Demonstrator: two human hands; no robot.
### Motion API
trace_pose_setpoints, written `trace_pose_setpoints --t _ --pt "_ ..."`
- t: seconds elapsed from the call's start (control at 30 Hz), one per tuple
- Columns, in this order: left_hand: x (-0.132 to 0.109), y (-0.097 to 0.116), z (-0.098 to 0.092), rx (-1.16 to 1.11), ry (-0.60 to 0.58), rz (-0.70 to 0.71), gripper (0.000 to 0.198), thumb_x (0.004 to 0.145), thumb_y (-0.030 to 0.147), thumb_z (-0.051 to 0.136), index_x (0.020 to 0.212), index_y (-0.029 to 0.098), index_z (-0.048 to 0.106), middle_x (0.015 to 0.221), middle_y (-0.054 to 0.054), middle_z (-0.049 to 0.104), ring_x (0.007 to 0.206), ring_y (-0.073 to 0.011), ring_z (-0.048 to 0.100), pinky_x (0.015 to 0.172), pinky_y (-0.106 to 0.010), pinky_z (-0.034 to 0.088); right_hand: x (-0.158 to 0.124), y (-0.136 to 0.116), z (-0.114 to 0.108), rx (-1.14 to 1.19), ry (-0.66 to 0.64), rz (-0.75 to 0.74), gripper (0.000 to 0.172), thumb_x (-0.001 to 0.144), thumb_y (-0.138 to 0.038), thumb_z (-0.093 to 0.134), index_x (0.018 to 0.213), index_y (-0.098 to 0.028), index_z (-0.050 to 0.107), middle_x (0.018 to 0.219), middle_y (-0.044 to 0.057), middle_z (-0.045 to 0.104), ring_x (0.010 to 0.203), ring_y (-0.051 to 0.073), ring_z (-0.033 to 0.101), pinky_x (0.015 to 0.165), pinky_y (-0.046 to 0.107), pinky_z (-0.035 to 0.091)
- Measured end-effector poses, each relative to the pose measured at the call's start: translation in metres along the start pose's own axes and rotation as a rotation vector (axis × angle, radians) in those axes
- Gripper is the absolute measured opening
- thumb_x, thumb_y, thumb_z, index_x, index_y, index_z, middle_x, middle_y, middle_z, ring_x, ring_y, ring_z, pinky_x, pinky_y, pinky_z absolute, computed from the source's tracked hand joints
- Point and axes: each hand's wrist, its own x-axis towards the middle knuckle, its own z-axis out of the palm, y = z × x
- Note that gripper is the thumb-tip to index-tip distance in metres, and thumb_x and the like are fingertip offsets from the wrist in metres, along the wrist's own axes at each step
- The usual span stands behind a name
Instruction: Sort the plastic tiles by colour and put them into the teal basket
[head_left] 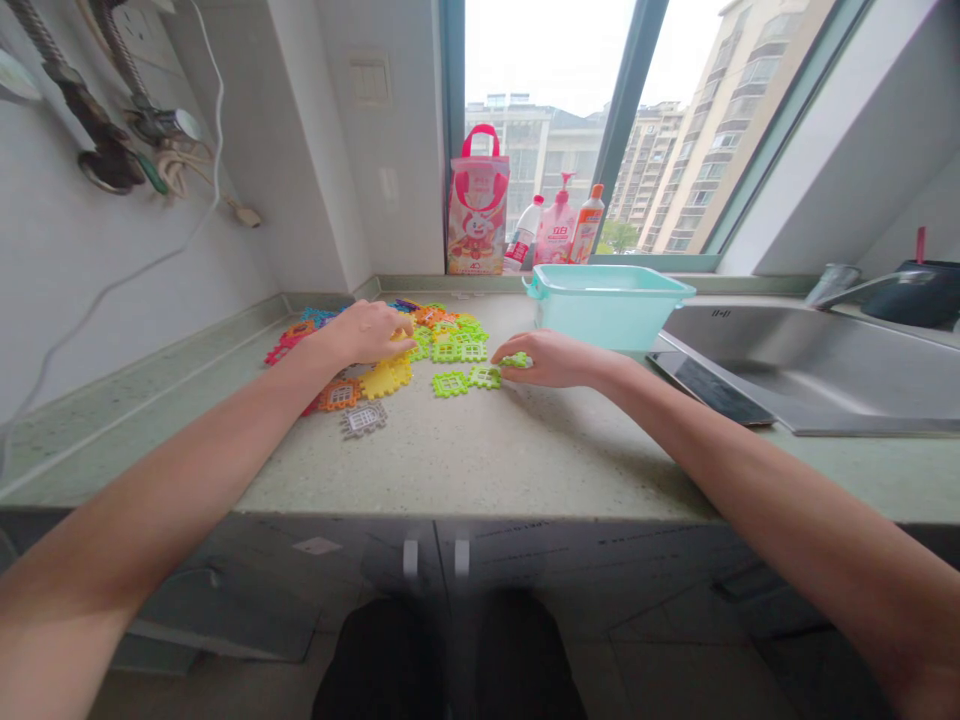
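In the head view, my right hand [551, 358] grips a small lime-green toy building panel [516, 361], its fingers closed on the edge. Beside it on the counter lie a flat green window panel [484, 377] and a square green frame panel [450, 384]. My left hand [366, 332] reaches over the heap of coloured panels, with curled fingers around a yellow piece [405, 328]; the fingertips are partly hidden. Below that hand are a yellow toothed panel [386, 377], an orange window panel [340, 394] and a grey arched panel [364, 419]. More green panels [459, 349] lie between the hands.
A light-blue plastic tub [611, 310] stands behind my right hand. To the right are a dark flat slab [709, 388] and a steel sink [817, 375]. A pink bag [478, 215] and several bottles [556, 228] stand by the window. The counter's front edge [480, 516] is near me.
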Motion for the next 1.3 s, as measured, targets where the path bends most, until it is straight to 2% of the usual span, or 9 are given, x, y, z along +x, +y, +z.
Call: trace_pose_setpoints --t 0.23,0.37,0.5,0.7,0.87,1.0,1.07,1.2,1.3 --pt "0.003 0.010 0.009 -0.024 0.039 0.088 0.054 0.105 0.057 0.043 0.132 0.026 0.080 0.144 -0.008 0.077 0.133 -0.0306 0.066 0.115 -0.041 0.049 0.000 -0.002 -0.001 0.005 -0.022 0.002 0.032 0.104 -0.028 0.066 0.129 -0.022 0.085 0.134 0.010 0.084 0.119 0.027 0.080 0.106 0.037 0.058" --pt "0.002 0.009 0.006 -0.021 0.015 0.121 0.047 0.093 0.037 0.057 0.133 0.029 0.079 0.150 -0.006 0.074 0.137 -0.0290 0.065 0.117 -0.041 0.049 0.000 -0.003 -0.002 0.015 -0.019 0.015 0.031 0.102 -0.027 0.069 0.128 -0.023 0.086 0.132 0.010 0.084 0.119 0.027 0.080 0.105 0.036 0.059" --pt "0.004 0.006 0.010 -0.020 0.004 0.129 0.058 0.085 0.025 0.060 0.140 0.028 0.077 0.150 -0.006 0.074 0.136 -0.0292 0.067 0.114 -0.040 0.052 0.000 -0.002 -0.001 0.025 -0.020 0.015 0.031 0.102 -0.027 0.069 0.128 -0.023 0.086 0.132 0.010 0.084 0.119 0.028 0.081 0.105 0.038 0.059" --pt "0.012 0.005 0.025 -0.031 0.053 0.129 0.053 0.100 0.037 0.052 0.149 0.027 0.072 0.161 -0.007 0.067 0.145 -0.0278 0.062 0.124 -0.039 0.045 0.000 -0.001 -0.001 0.031 -0.014 0.017 0.030 0.101 -0.027 0.071 0.126 -0.024 0.087 0.130 0.009 0.085 0.117 0.029 0.081 0.103 0.038 0.060" --pt "0.014 0.007 0.029 -0.117 0.099 0.195 0.048 0.103 0.044 0.052 0.138 0.026 0.079 0.152 -0.008 0.072 0.143 -0.0295 0.064 0.126 -0.040 0.043 0.000 0.000 -0.001 0.032 -0.008 0.016 0.029 0.100 -0.028 0.072 0.125 -0.025 0.087 0.129 0.008 0.085 0.116 0.028 0.081 0.103 0.036 0.060" --pt "0.013 0.008 0.027 -0.160 0.123 0.297 0.041 0.104 0.045 0.050 0.119 0.029 0.084 0.142 -0.003 0.076 0.139 -0.0255 0.065 0.126 -0.037 0.042 -0.001 -0.001 -0.002 0.027 -0.012 0.015 0.030 0.101 -0.028 0.070 0.126 -0.024 0.087 0.130 0.009 0.085 0.116 0.028 0.081 0.102 0.037 0.059" --pt "0.012 0.011 0.026 -0.198 0.132 0.357 0.041 0.106 0.045 0.049 0.117 0.028 0.084 0.137 -0.004 0.078 0.137 -0.0245 0.066 0.125 -0.036 0.043 -0.001 -0.002 -0.002 0.010 -0.020 0.023 0.031 0.102 -0.029 0.069 0.127 -0.023 0.086 0.130 0.010 0.085 0.115 0.028 0.081 0.102 0.037 0.059" --pt "0.009 0.018 0.023 -0.256 0.135 0.391 0.042 0.107 0.045 0.049 0.120 0.025 0.084 0.139 -0.006 0.078 0.138 -0.0249 0.066 0.125 -0.035 0.043 -0.001 -0.002 -0.002 0.000 -0.015 0.029 0.031 0.102 -0.030 0.069 0.127 -0.024 0.087 0.128 0.009 0.085 0.114 0.028 0.081 0.099 0.036 0.059" --pt "0.007 0.022 0.022 -0.231 0.124 0.275 0.055 0.106 0.055 0.052 0.142 0.021 0.075 0.150 -0.011 0.073 0.140 -0.0286 0.066 0.125 -0.039 0.044 0.000 -0.001 -0.001 0.000 -0.008 0.028 0.030 0.102 -0.031 0.070 0.126 -0.025 0.087 0.127 0.008 0.086 0.112 0.027 0.081 0.098 0.035 0.060"
